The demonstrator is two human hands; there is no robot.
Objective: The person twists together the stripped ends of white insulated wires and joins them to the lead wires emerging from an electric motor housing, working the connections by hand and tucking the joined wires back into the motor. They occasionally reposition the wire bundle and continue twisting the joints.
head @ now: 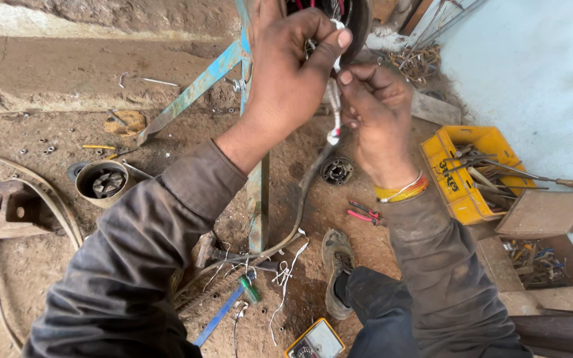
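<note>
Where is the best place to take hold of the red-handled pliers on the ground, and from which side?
Probably by the two red handles, from above. The pliers lie flat on the dirt beside the right forearm, handles slightly spread and free of other things. Both the left hand and right hand are occupied with a white-sleeved wire.

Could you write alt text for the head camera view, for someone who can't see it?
Seen from above, a person's left hand and right hand pinch a white-sleeved wire leading from a dark motor housing on a blue metal stand. On the dirt floor lie a yellow tool tray, red-handled pliers and a yellow multimeter.
</note>
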